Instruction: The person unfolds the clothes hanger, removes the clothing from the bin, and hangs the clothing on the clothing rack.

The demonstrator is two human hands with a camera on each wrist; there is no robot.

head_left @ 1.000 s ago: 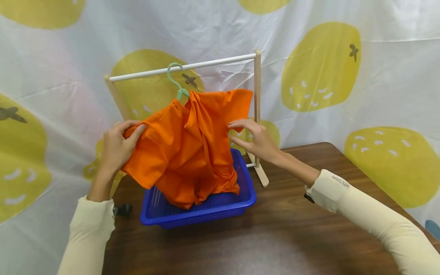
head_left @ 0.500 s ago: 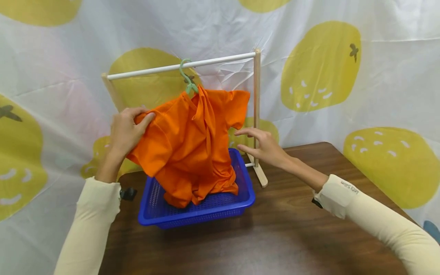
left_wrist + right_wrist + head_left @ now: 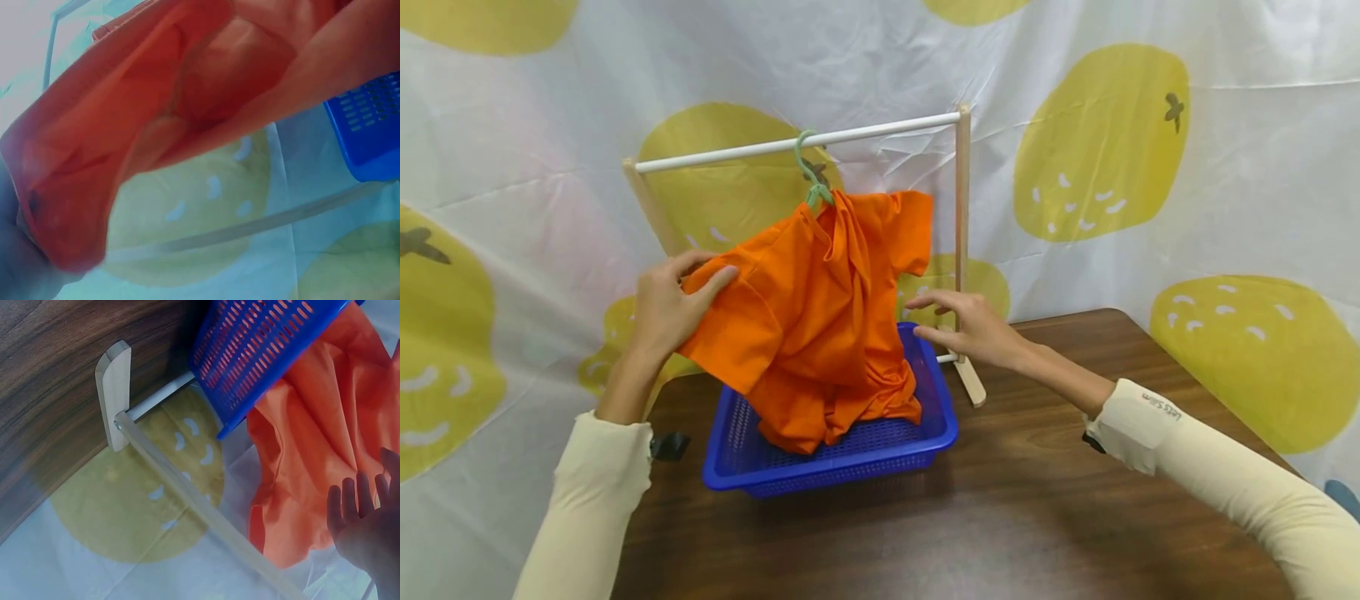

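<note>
An orange short-sleeved shirt (image 3: 820,292) hangs on a light green hanger (image 3: 815,192), whose hook loops over the rack's white rail; the hanger's arms are hidden in the cloth. My left hand (image 3: 666,304) pinches the shirt at its left sleeve, thumb in front and fingers behind. In the left wrist view the orange cloth (image 3: 137,125) stretches across the picture, and the hand shows only at its lower left. My right hand (image 3: 973,329) is beside the shirt's other side, thumb and fingers apart, holding nothing. The right wrist view shows this hand (image 3: 369,519) overlapping the cloth.
The shirt's lower part droops into a blue perforated basket (image 3: 820,483) on the brown wooden table (image 3: 1037,500). Behind it stands the garment rack, with a wooden upright (image 3: 962,225) and white top rail (image 3: 887,131). A patterned curtain (image 3: 1105,167) closes off the back and sides.
The hanger and shirt have shifted slightly right, the hook now lying over the rail. My left hand rose, then dropped a little, still pinching the sleeve. My right hand moved slightly down, away from the other sleeve.
</note>
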